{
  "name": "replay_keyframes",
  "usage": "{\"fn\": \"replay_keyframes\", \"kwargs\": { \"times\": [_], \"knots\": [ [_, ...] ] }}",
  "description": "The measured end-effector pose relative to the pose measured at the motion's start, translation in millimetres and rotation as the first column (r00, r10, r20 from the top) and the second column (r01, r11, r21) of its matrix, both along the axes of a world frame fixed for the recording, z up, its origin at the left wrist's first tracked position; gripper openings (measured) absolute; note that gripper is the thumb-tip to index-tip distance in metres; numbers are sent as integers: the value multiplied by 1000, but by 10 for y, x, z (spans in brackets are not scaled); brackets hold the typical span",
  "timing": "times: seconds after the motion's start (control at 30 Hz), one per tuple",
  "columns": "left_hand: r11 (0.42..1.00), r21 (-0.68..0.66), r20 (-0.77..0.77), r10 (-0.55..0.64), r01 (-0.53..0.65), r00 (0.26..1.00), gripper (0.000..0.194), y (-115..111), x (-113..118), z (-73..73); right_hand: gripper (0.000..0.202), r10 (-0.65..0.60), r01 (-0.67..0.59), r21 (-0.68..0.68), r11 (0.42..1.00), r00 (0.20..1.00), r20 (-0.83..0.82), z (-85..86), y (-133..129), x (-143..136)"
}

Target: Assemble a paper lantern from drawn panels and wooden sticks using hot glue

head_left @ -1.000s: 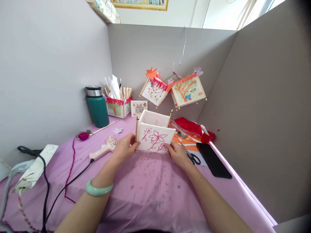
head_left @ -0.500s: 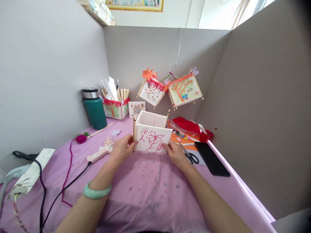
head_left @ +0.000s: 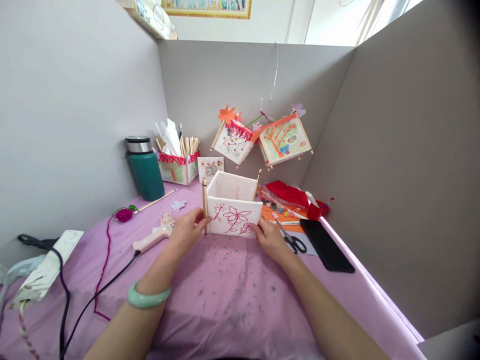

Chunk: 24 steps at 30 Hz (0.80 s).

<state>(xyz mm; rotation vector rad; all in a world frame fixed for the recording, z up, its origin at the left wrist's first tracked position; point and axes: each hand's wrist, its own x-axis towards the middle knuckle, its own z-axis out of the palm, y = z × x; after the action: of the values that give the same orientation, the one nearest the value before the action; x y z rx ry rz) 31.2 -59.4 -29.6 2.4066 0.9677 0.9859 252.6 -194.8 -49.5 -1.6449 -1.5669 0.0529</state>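
Note:
A white box of panels (head_left: pixel 233 214) with red flowers drawn on its front stands upright on the purple cloth, open at the top. Wooden sticks rise at its left front and right rear corners. My left hand (head_left: pixel 188 229) pinches the box at its lower left edge, by the sticks. With thumb and fingers, my right hand (head_left: pixel 270 237) grips the front panel's lower right edge. Just left of my left hand lies a pale glue gun (head_left: pixel 153 238). Black-handled scissors (head_left: pixel 294 242) rest beside my right hand.
A green bottle (head_left: pixel 146 172) and a stick-filled box (head_left: pixel 176 171) stand at the back left. Two decorated boxes (head_left: pixel 287 140) hang behind. At right lie a black phone (head_left: pixel 326 245) and red cloth (head_left: pixel 287 192); at left, a purple yarn ball (head_left: pixel 124 215) and cables.
The box has turned slightly, its left side and the sticks shifting a little left. Both hands keep their hold on it.

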Motion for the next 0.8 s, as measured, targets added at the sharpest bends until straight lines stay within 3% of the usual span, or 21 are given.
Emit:
{"fn": "replay_keyframes", "kwargs": {
  "times": [0.2, 0.57, 0.8],
  "knots": [
    [1000, -4, 2, -4, 4, 1000, 19, 4, 0, -6, 24, -60, 57, -43, 997, 996, -69, 49, -28, -6],
    [1000, -18, 2, 5, -5, 1000, 18, 1, 0, -7, 23, -11, 10, -16, 1000, 999, -34, 18, -22, -5],
    [998, 53, -53, 23, -20, 998, 17, -1, 13, -6, 21, 0, -1, -17, 1000, 999, -41, 7, -11, -20]
  ]
}}
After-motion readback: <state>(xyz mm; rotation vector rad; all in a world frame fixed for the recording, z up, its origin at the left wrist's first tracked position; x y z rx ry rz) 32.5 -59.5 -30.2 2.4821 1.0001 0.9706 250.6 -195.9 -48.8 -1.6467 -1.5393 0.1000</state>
